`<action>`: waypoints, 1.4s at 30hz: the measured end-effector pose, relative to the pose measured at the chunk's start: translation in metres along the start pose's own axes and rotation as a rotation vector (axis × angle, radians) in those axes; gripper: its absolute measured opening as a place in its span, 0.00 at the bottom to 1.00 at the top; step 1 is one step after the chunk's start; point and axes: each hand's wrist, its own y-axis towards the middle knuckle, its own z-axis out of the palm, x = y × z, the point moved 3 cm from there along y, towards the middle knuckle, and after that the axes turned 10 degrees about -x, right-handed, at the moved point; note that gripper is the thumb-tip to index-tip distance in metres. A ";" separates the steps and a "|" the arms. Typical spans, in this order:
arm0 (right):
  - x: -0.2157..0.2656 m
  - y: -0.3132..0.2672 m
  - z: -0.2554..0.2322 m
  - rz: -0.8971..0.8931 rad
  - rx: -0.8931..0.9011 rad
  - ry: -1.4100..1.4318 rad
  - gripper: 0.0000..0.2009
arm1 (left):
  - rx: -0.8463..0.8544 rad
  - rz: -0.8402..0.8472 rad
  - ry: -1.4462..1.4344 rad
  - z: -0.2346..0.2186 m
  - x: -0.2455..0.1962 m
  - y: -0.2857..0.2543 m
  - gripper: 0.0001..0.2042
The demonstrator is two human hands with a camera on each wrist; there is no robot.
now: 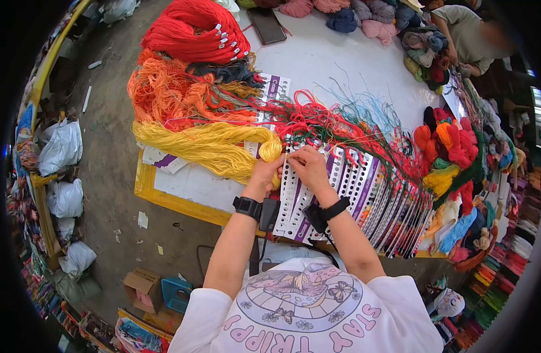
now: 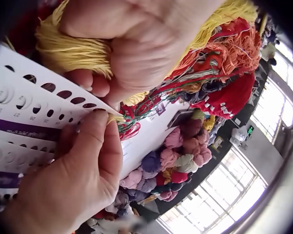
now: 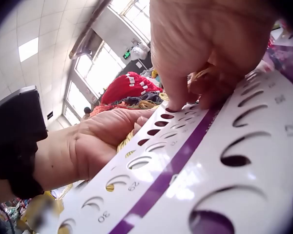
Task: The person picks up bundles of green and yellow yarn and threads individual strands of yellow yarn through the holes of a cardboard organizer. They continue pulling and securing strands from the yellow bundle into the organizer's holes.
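Observation:
My left hand point(image 1: 263, 177) grips the looped end of a yellow thread skein point(image 1: 206, 148), its strands point(image 2: 78, 53) bunched under the curled fingers in the left wrist view. Beside it, my right hand point(image 1: 311, 170) pinches a short piece of yellow thread point(image 2: 118, 118) at the corner of a white punched card point(image 3: 154, 187). The card has numbered holes along its edges and a purple stripe. Both hands meet at its far end, fingertips close together. Red and green threads point(image 1: 309, 120) hang tangled just beyond the fingers.
More hole-punched cards point(image 1: 370, 194) fan out to the right, strung with threads. Orange skeins point(image 1: 170, 88) and a red skein point(image 1: 194, 32) are heaped at the far left, near a phone point(image 1: 267, 26). Colourful yarn piles point(image 1: 453, 147) line the right side, and another person point(image 1: 467, 35) stands at back right.

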 end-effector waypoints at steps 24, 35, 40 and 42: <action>-0.018 -0.004 0.012 0.177 -0.092 -0.262 0.11 | -0.325 0.413 -0.194 -0.130 -0.170 -0.035 0.06; 0.059 0.020 0.001 0.255 0.034 0.249 0.09 | 0.171 0.329 0.194 0.011 -0.114 -0.095 0.18; 0.062 0.016 -0.013 0.321 0.113 0.433 0.10 | 0.199 0.364 0.176 0.039 -0.098 -0.097 0.19; 0.064 0.014 -0.017 0.283 0.126 0.373 0.10 | 0.172 0.391 0.256 0.042 -0.096 -0.100 0.19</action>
